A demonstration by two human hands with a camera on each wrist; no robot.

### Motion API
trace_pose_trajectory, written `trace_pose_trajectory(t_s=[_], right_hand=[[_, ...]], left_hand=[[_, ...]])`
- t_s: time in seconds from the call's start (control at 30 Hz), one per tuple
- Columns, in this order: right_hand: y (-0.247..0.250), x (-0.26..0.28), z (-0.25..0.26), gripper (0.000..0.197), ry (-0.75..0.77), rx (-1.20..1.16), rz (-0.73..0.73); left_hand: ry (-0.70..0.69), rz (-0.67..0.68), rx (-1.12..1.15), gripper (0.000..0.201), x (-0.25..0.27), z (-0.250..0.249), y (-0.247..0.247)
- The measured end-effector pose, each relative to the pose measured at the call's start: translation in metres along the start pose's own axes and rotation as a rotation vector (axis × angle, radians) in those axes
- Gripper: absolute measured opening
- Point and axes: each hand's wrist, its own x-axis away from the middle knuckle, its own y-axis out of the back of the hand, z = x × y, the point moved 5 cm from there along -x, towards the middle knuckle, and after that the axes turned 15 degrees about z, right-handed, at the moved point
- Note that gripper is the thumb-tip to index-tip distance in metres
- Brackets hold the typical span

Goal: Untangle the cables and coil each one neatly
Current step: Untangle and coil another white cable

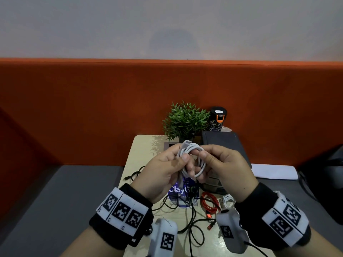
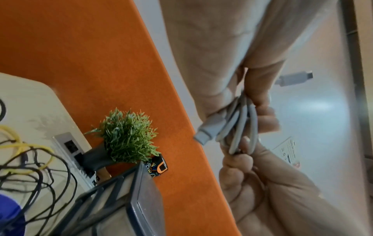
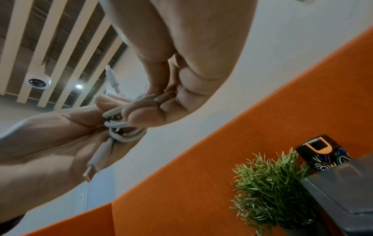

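Step in hand: I am finishing the coil of a thin white charging cable (image 1: 193,160), lifted clear above the middle of the small pale wooden counter (image 1: 143,156).
Left grip: my left hand (image 1: 163,175) pinches one side of the white loops between thumb and fingers; one plug end pokes up past my fingers.
Right grip: my right hand (image 1: 224,169) has thumb and fingers curled on the opposite side of the same coil, holding the turns together.
White cable state: several turns stacked in a rough ring; both plug ends (image 2: 210,127) stick out loose, not tucked in.
Left on the counter: a thin black cable (image 1: 193,216) sprawls tangled along the near edge; a red cable (image 1: 209,203) and a small white cable bundle (image 1: 227,199) lie toward the right edge.
Next move, as I judge it: tuck or wrap the free end so the ring holds, then lay it on a bare patch of counter, apart from the black tangle.
Risk: easing either pinch early could let the turns spring open.
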Motion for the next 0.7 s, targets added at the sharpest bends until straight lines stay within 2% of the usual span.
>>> trace_pose_trajectory(t_s=[0.1,0.2,0.33,0.43,0.53,0.7], right_hand=[[0.000,0.000,-0.003,0.016,-0.023,-0.026,0.029],[0.000,0.001,-0.009,0.015,-0.063,-0.019,0.033],[0.000,0.001,-0.013,0.014,-0.103,-0.054,0.028],[0.003,0.002,-0.012,0.016,-0.104,-0.087,0.011],[0.005,0.002,-0.013,0.017,-0.108,-0.104,-0.014],[0.006,0.002,-0.016,0.020,-0.112,-0.133,-0.015]], left_hand=[[0.073,-0.085,-0.036,0.017,0.001,0.002,0.007],[0.109,-0.133,-0.130,0.024,0.002,-0.002,0.009],[0.115,-0.175,-0.263,0.024,0.002,-0.005,0.014],[0.122,-0.203,-0.247,0.024,0.005,-0.006,0.020],[0.081,-0.225,-0.226,0.032,0.008,-0.008,0.021],[-0.039,-0.335,-0.212,0.032,0.011,-0.010,0.029]])
